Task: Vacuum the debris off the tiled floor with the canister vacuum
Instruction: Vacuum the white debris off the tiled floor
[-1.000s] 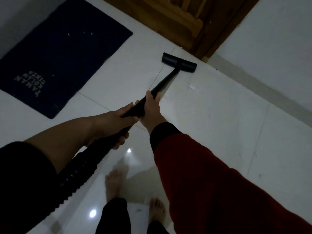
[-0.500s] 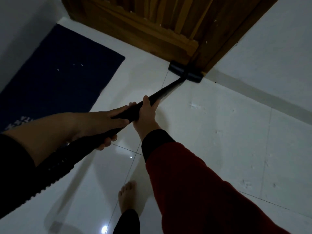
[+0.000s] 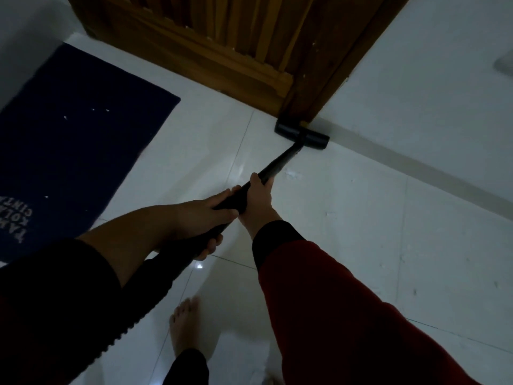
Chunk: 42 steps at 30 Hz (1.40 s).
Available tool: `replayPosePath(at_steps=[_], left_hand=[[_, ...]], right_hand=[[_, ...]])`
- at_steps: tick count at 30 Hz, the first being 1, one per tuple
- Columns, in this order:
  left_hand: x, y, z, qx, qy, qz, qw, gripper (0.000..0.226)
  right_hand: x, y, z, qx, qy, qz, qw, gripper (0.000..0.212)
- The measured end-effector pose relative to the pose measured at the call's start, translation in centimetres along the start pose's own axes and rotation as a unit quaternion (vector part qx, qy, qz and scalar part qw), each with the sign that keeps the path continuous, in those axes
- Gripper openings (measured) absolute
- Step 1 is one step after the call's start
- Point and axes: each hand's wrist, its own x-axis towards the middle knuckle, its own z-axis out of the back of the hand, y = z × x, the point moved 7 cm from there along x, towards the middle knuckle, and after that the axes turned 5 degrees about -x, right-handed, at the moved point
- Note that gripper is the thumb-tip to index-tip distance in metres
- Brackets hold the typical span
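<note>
Reading near to far. Lighting dim; dark parts merge. Ribbed hose [image 3: 130, 309] runs off the near left edge; canister not seen. One bare foot [image 3: 184, 326] on the tiled floor [image 3: 361, 218], lower leg cut off by the bottom edge; a second foot at the near edge is too blurred to be sure.

Left hand [image 3: 200, 218] sits nearer on the black wand [image 3: 274, 169], fingers [image 3: 212, 244] curled under it, gripping. Right hand [image 3: 256, 200], from a red sleeve [image 3: 347, 315] with black cuff, grips the wand just beyond, thumb along the top; its fingers are hidden behind the tube. The hands touch.

Pale debris [image 3: 293, 175] lies on the floor just right of the wand, short of the head. Blue mat [image 3: 77, 151] at left carries white specks; its lettering is cut off. Floor head [image 3: 302, 136] rests at the far end, against the foot of the wooden door frame [image 3: 319, 87], where floor meets white wall [image 3: 430, 93].
</note>
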Motion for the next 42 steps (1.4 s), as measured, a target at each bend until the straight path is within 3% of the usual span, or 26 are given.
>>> replayPosePath(at_steps=[16,22,34,42], left_hand=[[-5.8,7.2,-13.1,-0.058,-0.048,-0.006,0.997,0.054],[-8.2,9.8,-16.6,-0.061,-0.058,0.012,0.996,0.052],[-11.2,15.0,-17.7,-0.046,-0.049,0.018,0.998,0.050],[-13.4,21.0,-16.9,-0.023,-0.045,0.069,0.996,0.043]], right_hand=[[-6.6,-2.4,11.6,-0.028,0.066,-0.029,0.997,0.060],[-9.1,-4.2,15.7,-0.064,0.053,-0.042,0.996,0.060],[-13.4,-8.6,18.5,-0.078,0.035,-0.042,0.995,0.057],[-16.5,-13.6,19.8,-0.072,0.003,-0.036,0.997,0.061]])
